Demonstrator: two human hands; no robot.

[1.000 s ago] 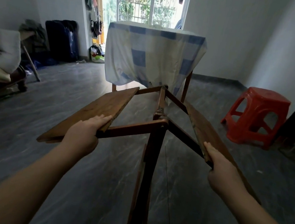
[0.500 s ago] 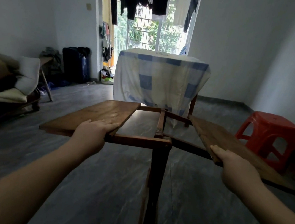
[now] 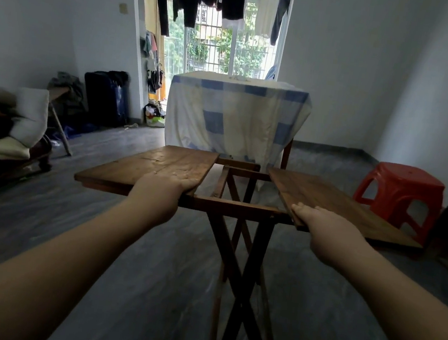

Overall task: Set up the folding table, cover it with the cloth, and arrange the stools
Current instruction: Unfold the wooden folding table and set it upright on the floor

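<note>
Leaves now level; two hands.

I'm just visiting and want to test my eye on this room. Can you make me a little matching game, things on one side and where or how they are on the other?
Things:
1. left hand
2. right hand
3. red stool
4. checked cloth

States:
A. draped over the far table
B. on the floor by the right wall
C. holds the left wooden panel
D. holds the right wooden panel

Pairs: 1-C, 2-D, 3-B, 4-A
</note>
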